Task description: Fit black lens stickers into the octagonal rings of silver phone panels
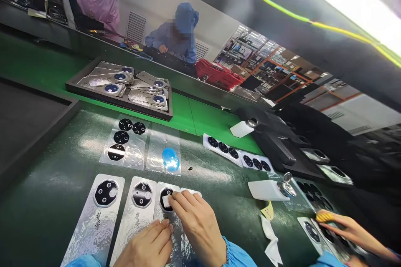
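Three silver phone back covers lie side by side at the near edge, each with a black octagonal camera ring; the first cover (94,221) is at the left, the second (138,212) beside it. My left hand (147,248) lies flat, fingers together, pressing down on the third cover (163,212). My right hand (196,221) pinches a small white wipe (166,201) and presses it on that cover's camera ring (165,195).
A dark tray (119,102) of several finished covers sits on the green belt. Clear sheets with black rings (125,142) and a blue film (171,159) lie ahead. Another strip of rings (238,156), a white dispenser bottle (271,190), and a co-worker's hand (347,227) are at right.
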The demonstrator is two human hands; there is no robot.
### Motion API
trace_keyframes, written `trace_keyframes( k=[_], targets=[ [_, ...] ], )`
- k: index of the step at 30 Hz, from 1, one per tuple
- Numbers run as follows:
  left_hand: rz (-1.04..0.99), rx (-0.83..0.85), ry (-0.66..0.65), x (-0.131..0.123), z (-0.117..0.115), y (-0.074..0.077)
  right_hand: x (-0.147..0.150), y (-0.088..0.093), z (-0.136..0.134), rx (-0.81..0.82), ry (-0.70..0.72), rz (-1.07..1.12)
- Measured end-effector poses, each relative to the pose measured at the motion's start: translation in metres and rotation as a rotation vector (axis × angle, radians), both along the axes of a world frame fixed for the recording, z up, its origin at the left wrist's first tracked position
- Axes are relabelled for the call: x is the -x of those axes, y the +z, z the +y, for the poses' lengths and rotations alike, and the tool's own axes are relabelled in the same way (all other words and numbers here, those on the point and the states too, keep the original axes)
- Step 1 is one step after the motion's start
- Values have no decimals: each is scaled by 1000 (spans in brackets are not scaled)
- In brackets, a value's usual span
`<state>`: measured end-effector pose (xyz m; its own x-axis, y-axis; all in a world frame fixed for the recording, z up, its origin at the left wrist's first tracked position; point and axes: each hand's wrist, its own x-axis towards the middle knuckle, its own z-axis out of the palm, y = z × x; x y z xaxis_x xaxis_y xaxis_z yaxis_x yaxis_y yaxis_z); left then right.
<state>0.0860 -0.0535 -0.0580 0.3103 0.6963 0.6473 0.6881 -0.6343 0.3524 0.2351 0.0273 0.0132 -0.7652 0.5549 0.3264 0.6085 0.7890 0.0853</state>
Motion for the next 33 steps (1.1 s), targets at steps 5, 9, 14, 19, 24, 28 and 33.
trace_keyframes(
  k=[5, 9, 14, 19, 24, 28, 33],
  targets=[
    [5, -35, -13, 0, 2, 0, 0, -2, 1, 12, -21, 5],
    [3, -35, -19, 2, 3, 2, -1, -4, 2, 15, -26, 15],
    [26, -22, -47, 5, 4, 4, -1, -5, 1, 18, -39, 18],
    [55, -13, -75, 8, 4, 6, 2, -6, -1, 1, -48, 32],
    [80, -10, -106, 10, 6, 7, -8, -3, 1, 78, -116, 167],
    [69, 42, -140, 12, 6, 4, -17, 4, -6, 200, -178, 317],
    [114, 33, -139, 33, -6, 2, -16, 3, -18, 201, -153, 367]
  ],
)
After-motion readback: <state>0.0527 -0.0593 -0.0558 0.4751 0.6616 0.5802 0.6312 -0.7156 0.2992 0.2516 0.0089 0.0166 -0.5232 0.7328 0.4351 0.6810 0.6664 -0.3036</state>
